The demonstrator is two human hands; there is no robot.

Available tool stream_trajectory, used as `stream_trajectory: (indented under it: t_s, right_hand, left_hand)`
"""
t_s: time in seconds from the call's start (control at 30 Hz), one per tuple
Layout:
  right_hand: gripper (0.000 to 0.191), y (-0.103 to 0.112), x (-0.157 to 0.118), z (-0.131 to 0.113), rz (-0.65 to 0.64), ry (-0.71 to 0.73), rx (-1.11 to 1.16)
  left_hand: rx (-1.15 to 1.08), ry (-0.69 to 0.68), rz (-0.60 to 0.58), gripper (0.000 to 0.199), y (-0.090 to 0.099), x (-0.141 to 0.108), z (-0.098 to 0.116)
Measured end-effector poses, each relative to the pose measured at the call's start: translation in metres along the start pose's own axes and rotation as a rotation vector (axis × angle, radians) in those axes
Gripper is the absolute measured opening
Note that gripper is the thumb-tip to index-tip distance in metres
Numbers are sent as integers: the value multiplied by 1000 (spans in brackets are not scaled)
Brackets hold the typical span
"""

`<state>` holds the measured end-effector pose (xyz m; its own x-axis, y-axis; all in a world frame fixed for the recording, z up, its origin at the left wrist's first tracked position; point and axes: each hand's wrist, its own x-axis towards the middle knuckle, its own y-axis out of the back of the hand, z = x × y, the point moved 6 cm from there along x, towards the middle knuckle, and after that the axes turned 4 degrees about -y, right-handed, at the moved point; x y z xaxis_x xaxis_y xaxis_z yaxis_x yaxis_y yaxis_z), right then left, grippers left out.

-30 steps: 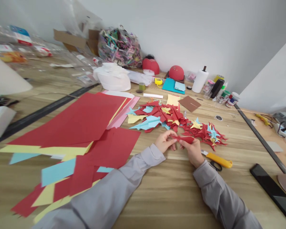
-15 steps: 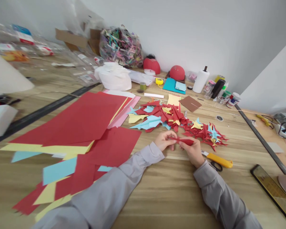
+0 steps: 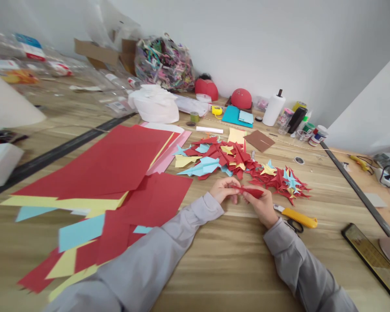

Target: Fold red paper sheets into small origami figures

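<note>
Between my two hands is a small folded piece of red paper [image 3: 252,191], long and narrow. My left hand [image 3: 222,190] pinches its left end, and my right hand [image 3: 260,205] grips the other end between thumb and fingers. Part of the paper is hidden by my fingers. Just beyond my hands lies a heap of folded paper pieces [image 3: 224,156] in red, light blue and yellow, some shaped like planes. A second pile of small folded pieces [image 3: 281,177] sits to its right, with a few star shapes on it.
Large red sheets [image 3: 94,162] and cut strips [image 3: 81,232] cover the left side. Right of my hands lie a yellow box cutter [image 3: 299,217], black-handled scissors [image 3: 295,226] and a phone [image 3: 373,264]. Along the back stand a white bottle [image 3: 274,109] and a stuffed plastic bag [image 3: 164,63].
My fingers have shifted very slightly on the red paper, which both hands still hold. Everything on the table lies as before.
</note>
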<state>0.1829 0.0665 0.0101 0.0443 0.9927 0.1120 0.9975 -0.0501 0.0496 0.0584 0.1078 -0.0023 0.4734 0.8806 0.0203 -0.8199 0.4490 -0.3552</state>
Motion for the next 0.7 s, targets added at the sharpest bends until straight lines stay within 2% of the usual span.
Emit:
stream_trajectory:
  t_s: [0.33, 0.53, 0.7]
  right_hand:
    - [10, -1, 0, -5, 6, 20, 26]
    - [13, 3, 1, -3, 66, 7, 58]
    - [21, 0, 1, -1, 31, -29, 56]
  left_hand:
    - [8, 34, 35, 23, 5, 1, -5]
    - [-2, 3, 11, 29, 2, 1, -2]
    - [1, 4, 11, 27, 3, 1, -3]
